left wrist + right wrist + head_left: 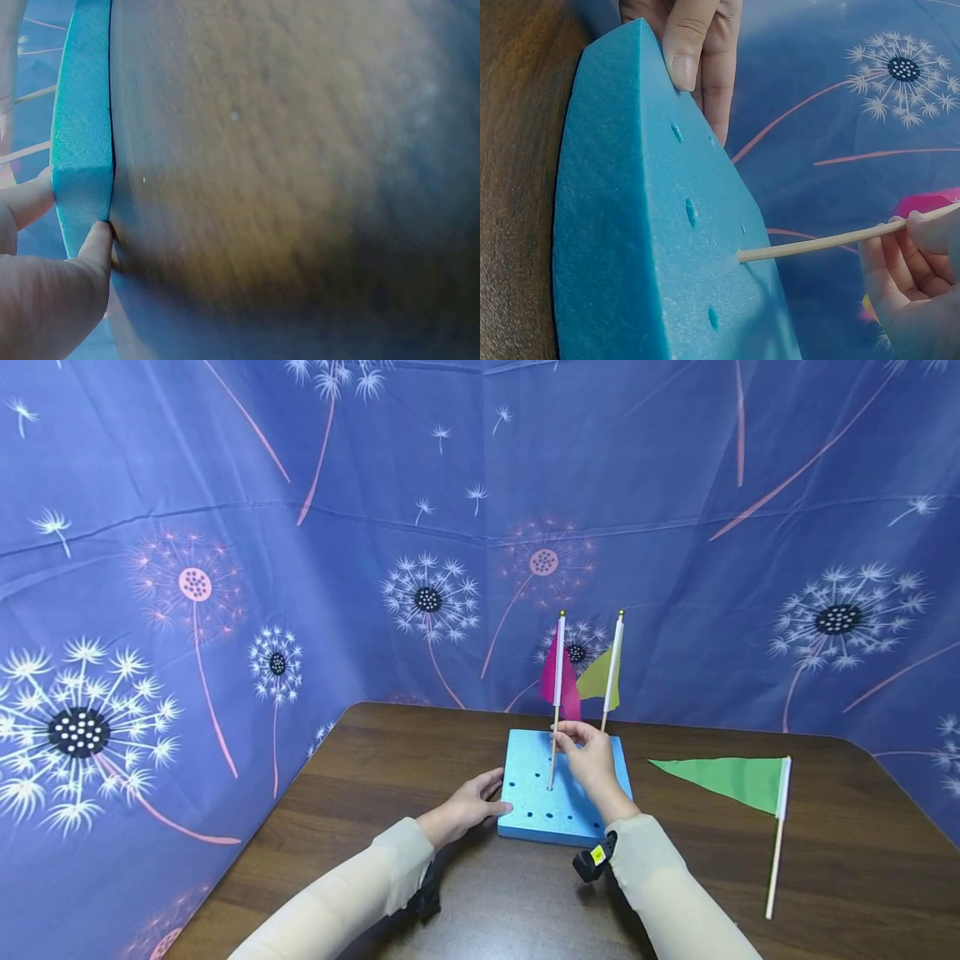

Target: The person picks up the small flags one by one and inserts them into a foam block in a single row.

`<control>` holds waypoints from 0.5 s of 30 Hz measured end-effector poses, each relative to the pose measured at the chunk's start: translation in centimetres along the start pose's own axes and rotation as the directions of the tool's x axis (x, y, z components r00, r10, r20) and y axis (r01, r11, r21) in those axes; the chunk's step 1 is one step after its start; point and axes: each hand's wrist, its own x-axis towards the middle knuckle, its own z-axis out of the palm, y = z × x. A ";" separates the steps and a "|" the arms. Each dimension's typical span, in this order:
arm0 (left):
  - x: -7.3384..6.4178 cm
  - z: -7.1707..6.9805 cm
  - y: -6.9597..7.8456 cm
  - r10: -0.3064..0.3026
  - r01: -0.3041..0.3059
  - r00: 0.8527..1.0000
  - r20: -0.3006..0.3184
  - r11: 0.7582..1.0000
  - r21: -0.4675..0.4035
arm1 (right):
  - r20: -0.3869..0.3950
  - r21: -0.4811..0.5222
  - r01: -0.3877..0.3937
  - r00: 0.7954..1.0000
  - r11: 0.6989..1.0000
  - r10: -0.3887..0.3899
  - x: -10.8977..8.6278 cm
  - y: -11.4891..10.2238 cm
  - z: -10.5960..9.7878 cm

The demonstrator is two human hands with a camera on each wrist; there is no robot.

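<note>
A blue foam block [566, 839] with several small holes lies on the table. My left hand [467, 810] rests against its left side; in the left wrist view the fingertips [96, 238] touch the block near its corner. My right hand [591, 760] pinches the thin wooden stick of a pink flag [549, 672] between thumb and fingers. That stick stands nearly upright, its lower end at a hole in the block's top; how deep it sits is unclear. Behind it, a yellow-green flag [600, 679] rises near the block's back edge, its foot hidden by the right hand.
To the right of the block, a green triangular flag [738, 781] on a white-sleeved stick lies flat on the brown wooden table [405, 752]. A blue cloth [660, 568] printed with dandelions hangs behind and along the left side.
</note>
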 end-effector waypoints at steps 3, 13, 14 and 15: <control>0.1 0.1 -0.1 0.004 -0.004 1.000 0.003 1.000 -0.005 | 0.014 0.000 -0.017 1.000 1.000 0.017 -0.1 0.1 0.0; 0.0 -0.1 0.0 -0.003 0.003 1.000 0.010 1.000 -0.002 | 0.041 0.004 -0.022 0.999 1.000 0.021 0.3 0.6 0.1; 0.0 -0.1 0.1 -0.001 0.001 1.000 0.010 1.000 -0.004 | 0.045 0.000 -0.021 0.999 1.000 0.021 0.4 0.6 0.1; 0.0 -0.2 0.1 0.001 -0.001 1.000 0.010 1.000 0.000 | 0.048 -0.002 -0.021 0.999 1.000 0.021 0.4 0.6 0.1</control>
